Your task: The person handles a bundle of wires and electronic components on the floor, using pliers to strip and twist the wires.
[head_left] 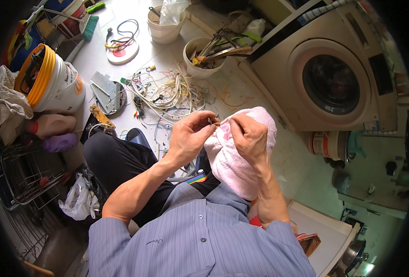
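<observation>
Above a pink towel (234, 168) draped over my right knee, my two hands come close together. My left hand (189, 137) is closed in a pinch, thumb against fingertips. At its fingertips shows a small, thin yellowish piece (217, 123), like a bit of wire; its exact kind is too small to tell. Facing it, my right hand (250, 138) has its fingers curled in and thumb pressed against them, and whatever they hold is hidden. Just beyond my hands, a tangled heap of pale cables and wires (179, 92) lies on the floor.
White buckets (165, 30) stand at the far side, one a tool bucket (193, 69). A washing machine (287, 83) is at the right. On the left are a yellow-rimmed bucket (68, 92), a purple bottle (61, 142) and a wire rack (17, 171). A dustpan-like tray (106, 90) holds metal parts.
</observation>
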`<state>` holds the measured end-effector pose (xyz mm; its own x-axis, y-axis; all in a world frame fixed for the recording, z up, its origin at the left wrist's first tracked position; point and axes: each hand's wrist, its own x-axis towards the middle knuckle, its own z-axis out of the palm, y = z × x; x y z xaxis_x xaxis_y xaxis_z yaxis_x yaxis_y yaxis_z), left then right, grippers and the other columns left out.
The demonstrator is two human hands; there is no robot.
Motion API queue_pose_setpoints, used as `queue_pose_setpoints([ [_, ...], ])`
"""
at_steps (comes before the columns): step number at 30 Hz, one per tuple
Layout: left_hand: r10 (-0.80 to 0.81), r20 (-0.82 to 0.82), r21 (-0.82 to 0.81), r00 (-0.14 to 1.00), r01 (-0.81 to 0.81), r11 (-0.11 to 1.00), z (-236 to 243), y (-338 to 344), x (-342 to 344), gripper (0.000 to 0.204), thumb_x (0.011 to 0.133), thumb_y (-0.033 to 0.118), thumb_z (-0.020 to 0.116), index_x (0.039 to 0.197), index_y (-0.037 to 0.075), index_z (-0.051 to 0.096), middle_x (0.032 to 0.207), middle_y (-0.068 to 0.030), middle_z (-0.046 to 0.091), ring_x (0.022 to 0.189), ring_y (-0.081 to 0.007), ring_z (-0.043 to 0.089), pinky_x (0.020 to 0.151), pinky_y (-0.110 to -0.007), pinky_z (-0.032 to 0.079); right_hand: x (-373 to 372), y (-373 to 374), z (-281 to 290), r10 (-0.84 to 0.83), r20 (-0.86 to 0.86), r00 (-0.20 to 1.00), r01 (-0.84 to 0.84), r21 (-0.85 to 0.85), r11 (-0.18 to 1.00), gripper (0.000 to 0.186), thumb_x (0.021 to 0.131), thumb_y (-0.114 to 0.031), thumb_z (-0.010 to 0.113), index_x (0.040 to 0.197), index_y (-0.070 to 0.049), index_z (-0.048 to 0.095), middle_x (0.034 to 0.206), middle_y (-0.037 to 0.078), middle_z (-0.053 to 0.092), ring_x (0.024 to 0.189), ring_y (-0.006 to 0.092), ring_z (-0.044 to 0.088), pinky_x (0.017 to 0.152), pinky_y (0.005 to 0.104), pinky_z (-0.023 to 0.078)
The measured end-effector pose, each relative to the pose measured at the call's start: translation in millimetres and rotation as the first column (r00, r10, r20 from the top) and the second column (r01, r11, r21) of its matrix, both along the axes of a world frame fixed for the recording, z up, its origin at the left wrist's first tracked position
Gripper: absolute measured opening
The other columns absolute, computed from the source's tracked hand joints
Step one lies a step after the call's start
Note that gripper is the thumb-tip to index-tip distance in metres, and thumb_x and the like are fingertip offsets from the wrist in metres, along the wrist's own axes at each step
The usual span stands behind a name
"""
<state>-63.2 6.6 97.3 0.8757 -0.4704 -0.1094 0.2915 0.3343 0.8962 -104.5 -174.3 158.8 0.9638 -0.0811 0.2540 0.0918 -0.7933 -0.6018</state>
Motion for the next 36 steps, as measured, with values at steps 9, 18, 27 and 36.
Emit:
queue_pose_setpoints([
  [9,0.032,-0.015,0.018,0.999,-0.032,0.999,1,1,2,0.023,0.095,-0.002,0.065,0.118,-0.003,0.065,0.105,-0.0065,0.072,0.098,-0.0113,0.068,0.089,-0.025,0.055,-29,-8,25,0.09,-0.255,0.963,0.003,0.344,0.939,0.007,0.09,-0.004,0.067,0.093,0.001,0.072,0.076,0.01,0.069,0.068,0.0119,0.064,0.064,0.0274,0.05],
  [18,0.102,0.253,0.147,0.962,-0.142,0.979,2,-9,-10,0.022,0.089,0.0,0.072,0.11,-0.003,0.068,0.094,-0.0081,0.074,0.085,-0.0132,0.072,0.077,-0.026,0.056,-34,-10,53,0.051,-0.096,0.994,-0.029,0.216,0.976,0.003,0.087,0.0,0.069,0.09,0.001,0.07,0.073,0.011,0.069,0.061,0.0166,0.065,0.059,0.0283,0.05],
  [27,-0.109,0.121,0.042,0.987,0.105,0.994,11,-3,-5,0.023,0.094,-0.004,0.066,0.116,-0.003,0.066,0.105,-0.0067,0.073,0.096,-0.0107,0.069,0.088,-0.025,0.055,-21,-32,25,-0.056,-0.005,0.998,0.056,0.011,0.998,0.003,0.087,-0.002,0.067,0.087,0.0,0.07,0.074,0.017,0.068,0.061,0.0268,0.069,0.058,0.0333,0.051],
  [36,-0.043,-0.148,-0.061,0.988,0.034,0.998,13,-3,-1,0.019,0.094,-0.001,0.066,0.113,-0.003,0.066,0.102,-0.0063,0.072,0.093,-0.0118,0.068,0.086,-0.027,0.055,-66,-53,38,-0.108,-0.301,0.947,0.146,0.105,0.984,0.007,0.088,-0.002,0.068,0.093,0.002,0.07,0.084,0.015,0.07,0.076,0.0294,0.069,0.069,0.0343,0.054],
])
